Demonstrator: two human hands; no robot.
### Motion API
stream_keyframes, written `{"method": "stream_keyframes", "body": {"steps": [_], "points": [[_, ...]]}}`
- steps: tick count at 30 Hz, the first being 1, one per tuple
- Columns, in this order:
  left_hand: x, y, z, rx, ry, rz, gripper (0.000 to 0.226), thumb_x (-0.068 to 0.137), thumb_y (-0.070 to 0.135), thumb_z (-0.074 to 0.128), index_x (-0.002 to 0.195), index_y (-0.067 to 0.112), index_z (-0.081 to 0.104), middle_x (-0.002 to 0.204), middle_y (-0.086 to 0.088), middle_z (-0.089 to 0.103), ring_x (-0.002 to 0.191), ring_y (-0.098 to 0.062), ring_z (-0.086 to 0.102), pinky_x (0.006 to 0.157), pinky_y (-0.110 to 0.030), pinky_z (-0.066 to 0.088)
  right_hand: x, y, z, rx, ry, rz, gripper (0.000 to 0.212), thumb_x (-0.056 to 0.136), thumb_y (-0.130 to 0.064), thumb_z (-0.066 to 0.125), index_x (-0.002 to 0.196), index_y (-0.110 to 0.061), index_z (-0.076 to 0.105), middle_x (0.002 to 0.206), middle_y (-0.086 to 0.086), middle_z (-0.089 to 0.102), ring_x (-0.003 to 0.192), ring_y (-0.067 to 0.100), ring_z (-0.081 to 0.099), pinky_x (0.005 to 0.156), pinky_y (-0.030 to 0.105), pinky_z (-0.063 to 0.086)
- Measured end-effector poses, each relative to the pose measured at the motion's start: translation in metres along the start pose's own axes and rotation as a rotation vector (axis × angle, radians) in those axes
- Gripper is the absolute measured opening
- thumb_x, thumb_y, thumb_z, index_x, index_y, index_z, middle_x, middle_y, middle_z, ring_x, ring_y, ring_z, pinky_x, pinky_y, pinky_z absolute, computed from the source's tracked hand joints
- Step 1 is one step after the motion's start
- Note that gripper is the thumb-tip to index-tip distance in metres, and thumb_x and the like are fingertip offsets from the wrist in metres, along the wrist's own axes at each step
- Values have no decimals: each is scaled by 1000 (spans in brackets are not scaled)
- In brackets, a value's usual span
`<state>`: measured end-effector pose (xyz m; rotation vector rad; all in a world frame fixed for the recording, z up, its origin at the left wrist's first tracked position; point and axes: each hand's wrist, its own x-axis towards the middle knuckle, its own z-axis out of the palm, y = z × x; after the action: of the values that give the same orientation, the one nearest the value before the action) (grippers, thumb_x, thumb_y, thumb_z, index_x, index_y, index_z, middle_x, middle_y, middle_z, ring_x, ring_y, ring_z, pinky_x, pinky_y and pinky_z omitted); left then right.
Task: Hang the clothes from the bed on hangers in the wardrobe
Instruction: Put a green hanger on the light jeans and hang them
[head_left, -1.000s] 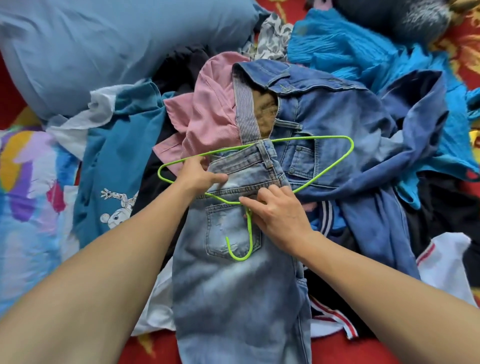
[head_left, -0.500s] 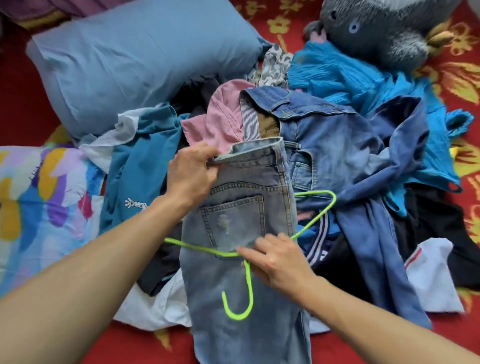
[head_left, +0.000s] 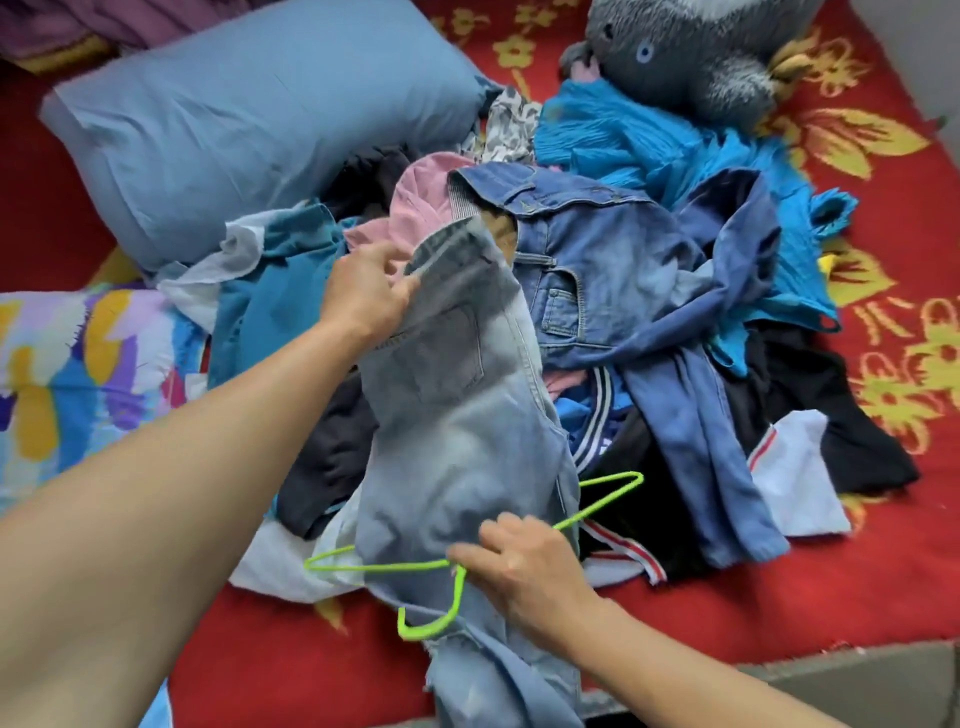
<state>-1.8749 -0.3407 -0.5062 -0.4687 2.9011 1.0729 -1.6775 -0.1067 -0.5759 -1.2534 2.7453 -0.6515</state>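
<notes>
Light blue jeans (head_left: 462, 447) pass through a neon green wire hanger (head_left: 415, 566) and lie over the pile of clothes (head_left: 649, 291) on the bed. My left hand (head_left: 366, 296) grips the jeans at the waistband and lifts it off the pile. My right hand (head_left: 524, 569) pinches the hanger at the base of its hook, low on the jeans' legs. The hanger's far corner sticks out to the right of the jeans; its left corner pokes out on the other side.
A blue pillow (head_left: 249, 119) lies at the back left, a grey plush toy (head_left: 691, 52) at the back right. A colourful patterned blanket (head_left: 78, 374) is at the left. The red floral bedcover (head_left: 893, 364) shows at right, and the bed's front edge (head_left: 831, 670) is near me.
The hanger has slid down the jeans toward me, from the waistband to the legs. My left hand has raised the waistband. The camera has tilted up and back.
</notes>
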Motion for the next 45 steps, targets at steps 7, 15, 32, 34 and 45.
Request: {"method": "stream_keyframes", "body": {"steps": [7, 15, 32, 34, 45], "points": [[-88, -47, -49, 53, 10, -219, 19, 86, 18, 67, 104, 11, 69, 81, -5, 64, 89, -28, 63, 84, -36, 48, 16, -12, -60, 157, -4, 51, 41, 98, -52, 36, 89, -29, 69, 67, -6, 54, 62, 19, 59, 45, 28, 41], [-244, -51, -136, -10, 48, -487, 6, 84, 18, 68, 88, 13, 69, 82, -13, 69, 80, -30, 68, 77, -37, 51, 27, -61, -190, 182, 61, -15, 41, 92, -50, 47, 69, -17, 56, 62, -2, 55, 58, 17, 55, 46, 30, 35], [-675, 100, -227, -56, 734, -690, 6, 86, 13, 67, 90, 10, 71, 76, -19, 68, 70, -25, 62, 75, -36, 49, -71, -291, -381, 175, -115, -454, 47, 89, -52, 58, 70, -9, 60, 69, 6, 59, 72, 28, 55, 62, 36, 42], [-742, 115, -234, -10, 751, -768, 5, 87, 16, 66, 89, 13, 71, 74, -11, 66, 73, -23, 60, 70, -30, 44, -92, -329, -384, 200, -193, -487, 48, 89, -52, 58, 70, -8, 62, 64, 7, 54, 67, 27, 53, 59, 35, 41], [-1072, 171, -207, 36, 908, -1133, 10, 86, 21, 65, 79, 15, 70, 71, 0, 65, 67, -17, 60, 68, -27, 50, -281, -537, -376, 397, -654, -839, 43, 89, -37, 66, 50, -20, 57, 46, -9, 53, 44, 5, 45, 52, 24, 38]]}}
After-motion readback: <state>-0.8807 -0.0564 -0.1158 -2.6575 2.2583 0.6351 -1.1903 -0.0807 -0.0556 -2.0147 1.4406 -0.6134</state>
